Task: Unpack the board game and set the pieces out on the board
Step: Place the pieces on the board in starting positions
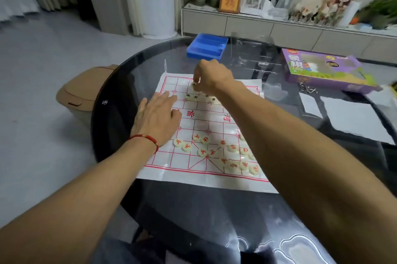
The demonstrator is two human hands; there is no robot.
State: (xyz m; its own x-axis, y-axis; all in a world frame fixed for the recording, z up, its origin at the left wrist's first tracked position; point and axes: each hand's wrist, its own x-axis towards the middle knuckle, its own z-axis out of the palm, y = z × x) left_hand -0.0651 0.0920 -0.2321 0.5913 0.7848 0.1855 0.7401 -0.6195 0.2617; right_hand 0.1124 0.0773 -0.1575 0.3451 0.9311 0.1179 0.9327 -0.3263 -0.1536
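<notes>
A white paper xiangqi board (pixel 193 122) with red lines lies on the dark round glass table (pixel 120 83). Several cream discs with red characters (pixel 214 152) lie scattered on its near half. A few discs with black characters (pixel 194 97) cluster on the far half. My right hand (pixel 211 78) pinches a black-character disc (pixel 194 85) at the far side of the board, fingers closed on it. My left hand (pixel 156 117) rests flat, fingers spread, on the board's left edge; a red cord circles its wrist.
A blue plastic tray (pixel 207 47) sits beyond the board. A clear plastic lid (pixel 253 53) lies right of it, then the purple game box (pixel 326 68). White paper sheets (pixel 354 117) lie at the right. A tan bin (pixel 81 92) stands left of the table.
</notes>
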